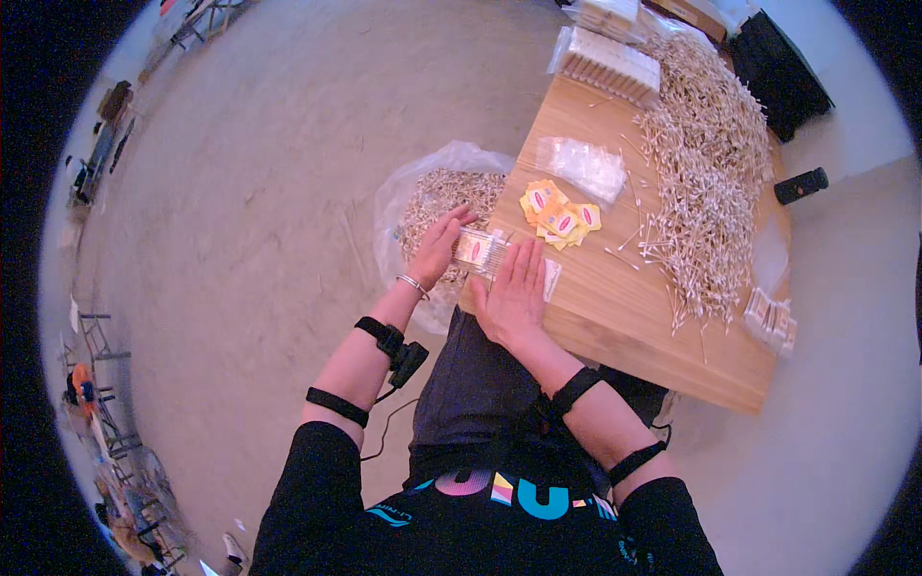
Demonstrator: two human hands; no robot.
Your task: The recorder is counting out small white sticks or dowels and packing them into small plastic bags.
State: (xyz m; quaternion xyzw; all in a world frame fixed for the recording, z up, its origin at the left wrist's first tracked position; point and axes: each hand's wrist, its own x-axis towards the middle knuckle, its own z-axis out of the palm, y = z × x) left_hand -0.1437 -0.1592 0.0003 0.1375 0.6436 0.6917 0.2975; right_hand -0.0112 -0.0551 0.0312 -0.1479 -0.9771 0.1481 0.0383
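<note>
A clear packet of cotton swabs with a printed card (pixel 474 248) lies between my hands, reaching over the left edge of the table. Closed on the packet's left end is my left hand (pixel 437 250), its fingertips pointing up and to the right. My right hand (pixel 515 293) lies flat at the packet's right end, fingers stretched out and side by side. Part of a clear bag (pixel 551 278) shows beside the right fingers; the rest is hidden under the hand. Just beyond, yellow and orange cards (pixel 561 216) are scattered in a small pile.
On the wooden table (pixel 672 360) are a large heap of loose cotton swabs (pixel 706 173), a stack of clear bags (pixel 584 168) and filled packets (pixel 610 67). More packets (pixel 770 322) sit at the right edge. A plastic sack of swabs (pixel 437 197) stands on the floor, left of the table.
</note>
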